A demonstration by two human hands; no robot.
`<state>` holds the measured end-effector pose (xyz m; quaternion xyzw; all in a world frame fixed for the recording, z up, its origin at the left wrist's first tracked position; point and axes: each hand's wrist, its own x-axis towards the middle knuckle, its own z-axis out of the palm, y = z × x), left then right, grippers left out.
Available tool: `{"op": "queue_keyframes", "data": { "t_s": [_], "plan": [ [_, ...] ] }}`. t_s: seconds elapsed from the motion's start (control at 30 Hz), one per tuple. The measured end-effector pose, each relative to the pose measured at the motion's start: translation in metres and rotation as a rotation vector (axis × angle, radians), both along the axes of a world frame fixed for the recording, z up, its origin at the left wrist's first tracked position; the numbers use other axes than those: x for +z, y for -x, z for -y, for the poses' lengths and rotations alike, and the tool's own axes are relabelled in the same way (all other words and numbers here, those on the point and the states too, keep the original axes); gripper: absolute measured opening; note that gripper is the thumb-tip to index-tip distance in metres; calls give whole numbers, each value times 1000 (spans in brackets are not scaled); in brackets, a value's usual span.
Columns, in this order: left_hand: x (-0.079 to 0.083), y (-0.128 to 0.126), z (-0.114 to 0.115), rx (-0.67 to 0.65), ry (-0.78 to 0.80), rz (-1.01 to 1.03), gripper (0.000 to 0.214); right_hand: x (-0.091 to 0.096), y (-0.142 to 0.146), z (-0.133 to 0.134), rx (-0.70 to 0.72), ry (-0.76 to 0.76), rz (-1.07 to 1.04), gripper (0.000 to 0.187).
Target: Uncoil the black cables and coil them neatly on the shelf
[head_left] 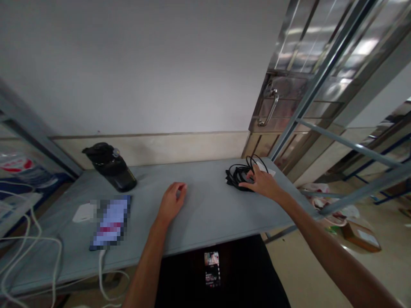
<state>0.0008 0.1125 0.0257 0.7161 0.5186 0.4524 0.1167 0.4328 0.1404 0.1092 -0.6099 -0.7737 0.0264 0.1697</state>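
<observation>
A coil of black cable lies near the right end of the grey table, with loops standing up at its back. My right hand is at the coil's right side, thumb in front and fingers curled in among the loops; the far fingertips are partly hidden by the cable. My left hand rests on the middle of the tabletop, fingers loosely bent, a gap between thumb and forefinger, nothing in it. A small white piece lies behind my right hand.
A black bottle and a blurred-out phone-like device with a white cable are at the left. A lit phone lies on my lap below the table's front edge. Metal bed-frame bars rise at the right.
</observation>
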Motion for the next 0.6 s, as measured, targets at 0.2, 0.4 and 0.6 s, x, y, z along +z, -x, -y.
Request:
{"op": "queue_keyframes", "data": {
  "t_s": [0.2, 0.4, 0.6],
  "plan": [
    [2, 0, 0, 8, 21, -8, 29, -27, -3, -9, 74, 72, 73, 35],
    [5, -1, 1, 23, 41, -17, 30, -13, -15, -16, 27, -27, -265, 32],
    [7, -2, 1, 27, 59, -28, 31, 45, -33, -25, -55, -474, -666, 50]
  ]
}}
